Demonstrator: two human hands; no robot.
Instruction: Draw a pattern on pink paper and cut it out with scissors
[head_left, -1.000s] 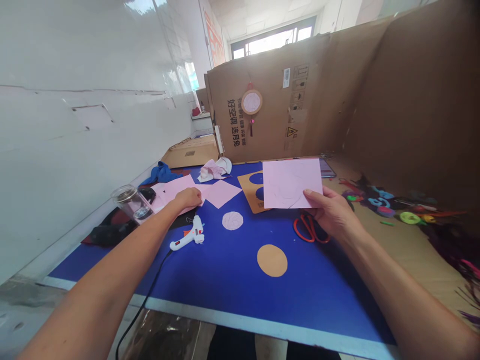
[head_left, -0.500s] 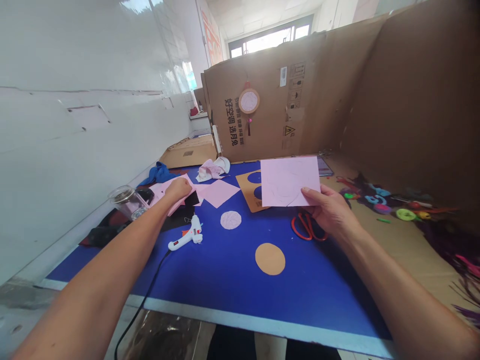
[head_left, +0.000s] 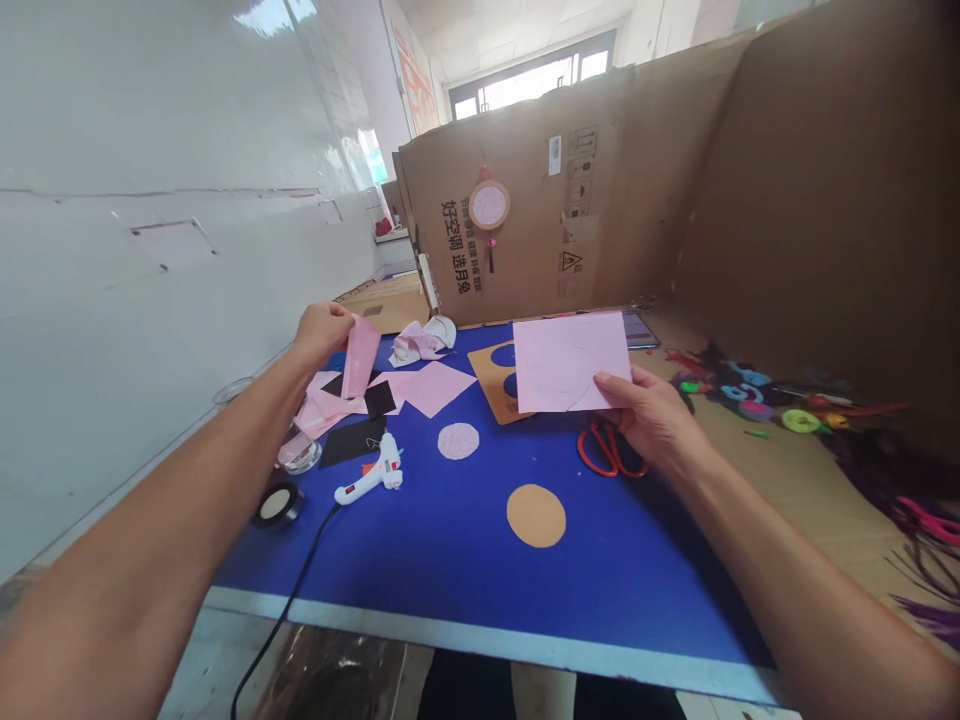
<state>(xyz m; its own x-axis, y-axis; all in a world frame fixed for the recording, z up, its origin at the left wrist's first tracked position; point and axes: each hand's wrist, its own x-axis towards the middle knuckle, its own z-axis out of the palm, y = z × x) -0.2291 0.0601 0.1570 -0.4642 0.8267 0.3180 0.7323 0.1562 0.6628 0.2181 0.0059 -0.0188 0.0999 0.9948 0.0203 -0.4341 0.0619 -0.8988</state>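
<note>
My left hand (head_left: 324, 330) pinches a piece of pink paper (head_left: 363, 352) and holds it up over a pile of pink and black scraps. My right hand (head_left: 646, 405) grips a pale pink sheet (head_left: 559, 365) at its lower right corner, thumb on top; faint curved pencil lines show on it. Just under that hand lie scissors with red handles (head_left: 600, 455). On the blue table (head_left: 457, 560) are a round patterned pink paper disc (head_left: 458, 441) and a brown cardboard disc (head_left: 536, 516). A white glue gun (head_left: 375, 475) lies to their left.
Behind the sheet lies a cardboard piece with round holes (head_left: 491, 395). A large cardboard box wall (head_left: 622, 230) stands at the back, with a round ornament (head_left: 490, 204) hanging on it. Coloured craft bits (head_left: 801, 420) lie at right. A black-rimmed round container (head_left: 277, 504) sits at left.
My left hand has risen up and left from the pile, lifting a piece of pink paper. The black-rimmed container now shows. The right hand still holds its sheet.
</note>
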